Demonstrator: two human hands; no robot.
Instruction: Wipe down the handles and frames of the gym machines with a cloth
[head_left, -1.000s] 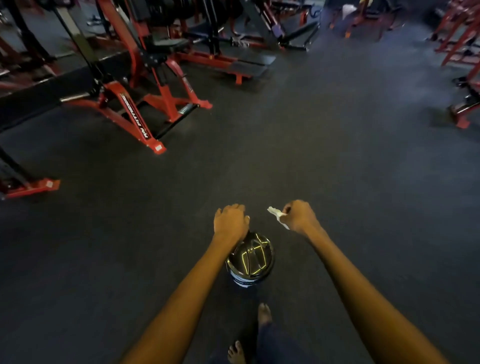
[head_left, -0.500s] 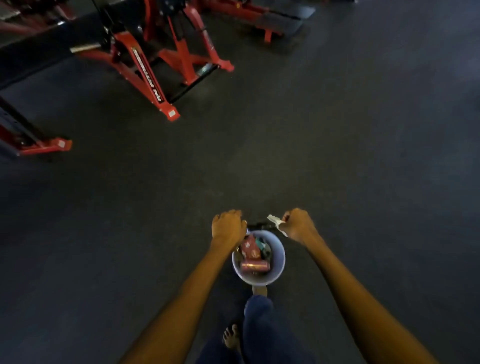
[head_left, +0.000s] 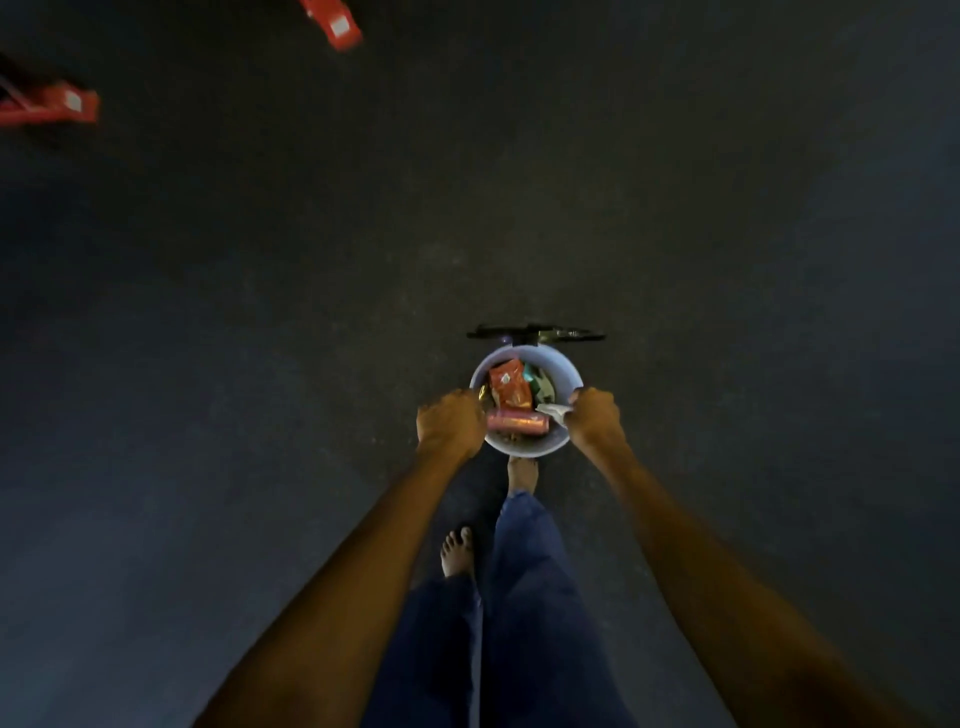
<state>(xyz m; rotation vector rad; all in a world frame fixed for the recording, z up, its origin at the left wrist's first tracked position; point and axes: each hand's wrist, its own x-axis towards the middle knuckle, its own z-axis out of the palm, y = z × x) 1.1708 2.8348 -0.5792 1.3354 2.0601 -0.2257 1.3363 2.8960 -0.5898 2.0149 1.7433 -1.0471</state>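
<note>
A small round bin (head_left: 558, 367) stands on the dark floor in front of my bare feet, open, with red wrappers and other litter inside. Its black lid (head_left: 535, 332) stands tipped up at the far rim. My left hand (head_left: 451, 423), fingers curled, is at the bin's left rim; what it grips is hidden. My right hand (head_left: 595, 418) is at the right rim and pinches a small white cloth (head_left: 555, 410) that pokes out over the bin. Only two red feet of the gym machines (head_left: 332, 23) show, far up left.
Dark rubber floor stretches all around. A second red frame foot (head_left: 52, 106) lies at the far left edge. My legs in dark trousers and both bare feet (head_left: 457, 553) are just behind the bin.
The view has tilted down, so the machines have slid almost out of frame. The bin's lid, shut a second ago, now stands open. Both hands sit lower on the rim.
</note>
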